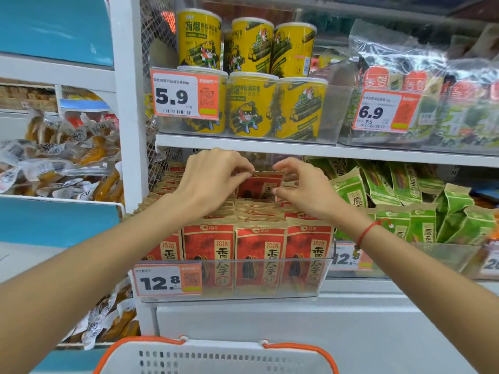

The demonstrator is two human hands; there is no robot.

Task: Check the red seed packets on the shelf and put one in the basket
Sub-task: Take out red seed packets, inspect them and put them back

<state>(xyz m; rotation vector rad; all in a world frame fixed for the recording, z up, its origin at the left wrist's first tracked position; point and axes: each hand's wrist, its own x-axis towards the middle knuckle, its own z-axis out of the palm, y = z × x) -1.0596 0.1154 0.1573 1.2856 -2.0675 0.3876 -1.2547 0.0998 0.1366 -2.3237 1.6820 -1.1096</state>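
Note:
Rows of red seed packets (259, 252) stand in a clear bin on the lower shelf. One red packet (259, 186) at the back is raised above the others. My left hand (213, 179) pinches its top left corner. My right hand (299, 184) pinches its top right edge, with a finger against its right side. A white basket with orange handles (216, 357) sits at the bottom of the view, below the shelf.
Green seed packets (405, 195) fill the bin to the right. Yellow cans (251, 76) stand on the shelf board (351, 151) just above my hands. Price tags (167, 279) hang on the bin fronts. Loose snack packs (59, 163) lie on the left rack.

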